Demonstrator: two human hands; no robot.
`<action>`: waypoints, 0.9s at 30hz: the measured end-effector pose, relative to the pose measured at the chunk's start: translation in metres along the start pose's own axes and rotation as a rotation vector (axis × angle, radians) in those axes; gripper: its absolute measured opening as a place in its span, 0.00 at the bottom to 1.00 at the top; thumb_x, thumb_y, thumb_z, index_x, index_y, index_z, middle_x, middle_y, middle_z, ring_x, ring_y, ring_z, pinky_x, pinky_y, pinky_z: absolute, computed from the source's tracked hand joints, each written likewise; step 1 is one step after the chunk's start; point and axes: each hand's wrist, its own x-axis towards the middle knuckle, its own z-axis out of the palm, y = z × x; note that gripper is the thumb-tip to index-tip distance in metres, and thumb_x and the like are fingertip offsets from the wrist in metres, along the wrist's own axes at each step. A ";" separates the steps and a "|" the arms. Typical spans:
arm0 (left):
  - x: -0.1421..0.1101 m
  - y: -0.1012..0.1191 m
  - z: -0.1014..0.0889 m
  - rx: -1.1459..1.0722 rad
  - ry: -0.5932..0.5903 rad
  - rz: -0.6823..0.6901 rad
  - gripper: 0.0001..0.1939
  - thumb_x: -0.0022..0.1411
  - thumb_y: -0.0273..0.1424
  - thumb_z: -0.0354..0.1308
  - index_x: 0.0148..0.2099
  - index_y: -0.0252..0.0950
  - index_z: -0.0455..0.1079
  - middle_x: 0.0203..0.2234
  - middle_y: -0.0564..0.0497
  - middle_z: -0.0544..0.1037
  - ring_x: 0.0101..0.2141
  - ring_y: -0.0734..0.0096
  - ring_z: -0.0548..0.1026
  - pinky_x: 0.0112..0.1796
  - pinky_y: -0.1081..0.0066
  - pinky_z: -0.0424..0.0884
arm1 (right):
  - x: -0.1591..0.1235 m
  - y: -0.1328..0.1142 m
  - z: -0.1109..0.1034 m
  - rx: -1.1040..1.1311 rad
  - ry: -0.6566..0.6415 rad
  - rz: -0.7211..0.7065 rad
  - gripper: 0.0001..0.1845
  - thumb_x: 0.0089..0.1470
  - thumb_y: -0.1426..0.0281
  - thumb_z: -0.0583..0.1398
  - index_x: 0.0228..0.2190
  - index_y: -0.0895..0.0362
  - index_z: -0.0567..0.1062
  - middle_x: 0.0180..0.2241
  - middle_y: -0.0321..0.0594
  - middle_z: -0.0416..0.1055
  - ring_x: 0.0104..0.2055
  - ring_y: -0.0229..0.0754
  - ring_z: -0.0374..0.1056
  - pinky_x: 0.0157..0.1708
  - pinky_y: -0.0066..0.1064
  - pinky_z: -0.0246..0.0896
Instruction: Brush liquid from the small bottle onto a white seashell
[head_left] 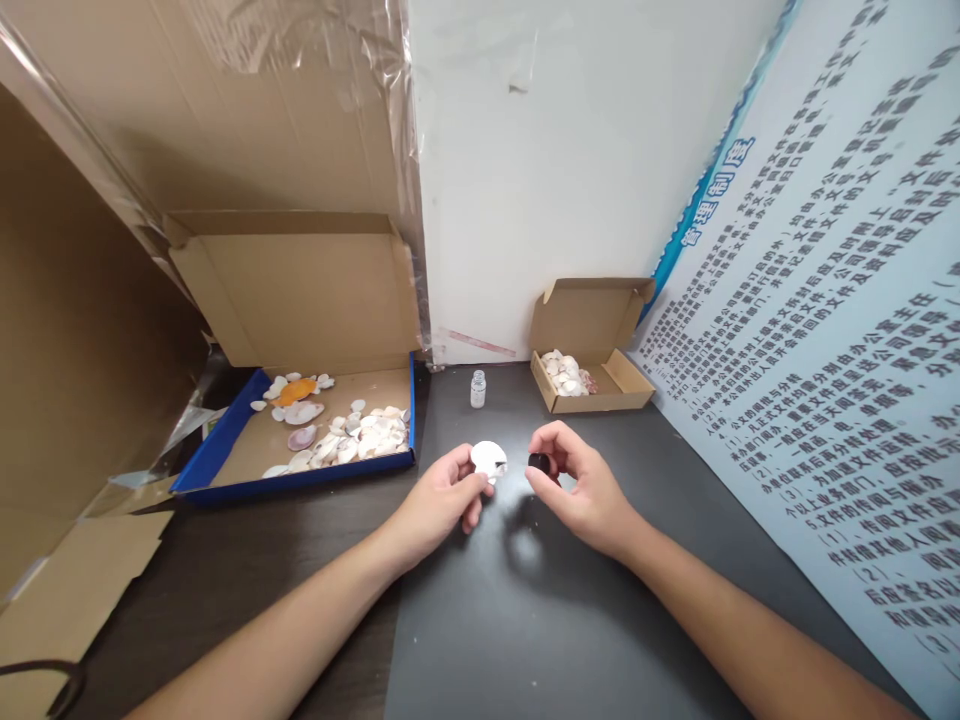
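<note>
Fingers of the left hand (pixel 450 492) pinch a white seashell (pixel 489 455), those of the right hand (pixel 586 492) a black cap (pixel 538 462), apparently mid-work on the seashell; the next touch calls for steadiness.

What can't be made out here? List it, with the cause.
All in the head view:
- White piece: its gripped edge, covered by the left fingers.
- Black object: its full shape, partly behind the right fingers.
- Small bottle: any label wording, too small.
- Dark curved thing: the rest, cut off by the left edge.
</note>
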 end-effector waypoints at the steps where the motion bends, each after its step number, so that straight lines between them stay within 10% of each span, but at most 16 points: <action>1: 0.000 0.000 0.000 -0.005 0.003 -0.005 0.11 0.56 0.37 0.54 0.37 0.35 0.62 0.26 0.57 0.69 0.15 0.85 0.62 0.19 0.77 0.60 | 0.000 0.000 0.000 -0.019 0.013 0.013 0.06 0.53 0.71 0.58 0.35 0.54 0.64 0.25 0.30 0.55 0.25 0.35 0.53 0.25 0.27 0.54; 27: 0.000 0.001 0.000 -0.024 0.026 0.002 0.09 0.55 0.35 0.55 0.36 0.35 0.61 0.26 0.58 0.69 0.15 0.85 0.62 0.18 0.78 0.59 | -0.002 -0.004 0.000 -0.084 0.020 0.026 0.05 0.52 0.71 0.58 0.33 0.54 0.65 0.22 0.28 0.49 0.22 0.34 0.50 0.23 0.27 0.50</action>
